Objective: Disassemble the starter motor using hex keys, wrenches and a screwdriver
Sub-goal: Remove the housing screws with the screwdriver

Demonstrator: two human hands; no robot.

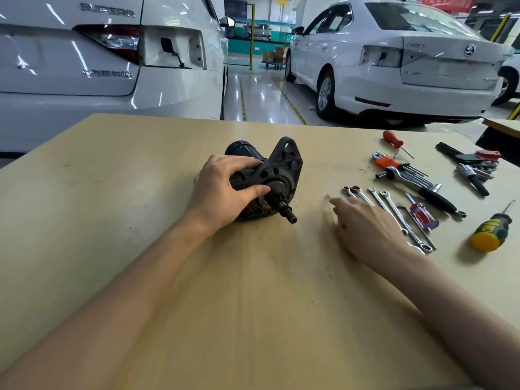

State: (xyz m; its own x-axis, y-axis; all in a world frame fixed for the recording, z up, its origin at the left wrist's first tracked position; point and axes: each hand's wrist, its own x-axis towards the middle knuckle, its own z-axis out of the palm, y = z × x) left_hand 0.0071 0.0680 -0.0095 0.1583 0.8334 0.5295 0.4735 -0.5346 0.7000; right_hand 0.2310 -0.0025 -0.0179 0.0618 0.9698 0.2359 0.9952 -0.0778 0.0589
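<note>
A black starter motor (277,175) lies on its side in the middle of the wooden table (140,170), shaft end pointing toward me. My left hand (222,190) grips its body, thumb on the front flange. My right hand (365,229) hovers low over the table to the right, blurred, fingers loosely extended toward several silver combination wrenches (392,205); whether it touches one is unclear. A hex key set in an orange holder (394,164) and a ratchet wrench with a black grip (422,191) lie farther right.
A red-handled screwdriver (395,140), a clear red-and-blue screwdriver (423,216) and a stubby yellow-green screwdriver (492,229) sit among the tools. More hex keys and keys (472,164) lie at the far right. Two white cars (394,60) stand beyond the table.
</note>
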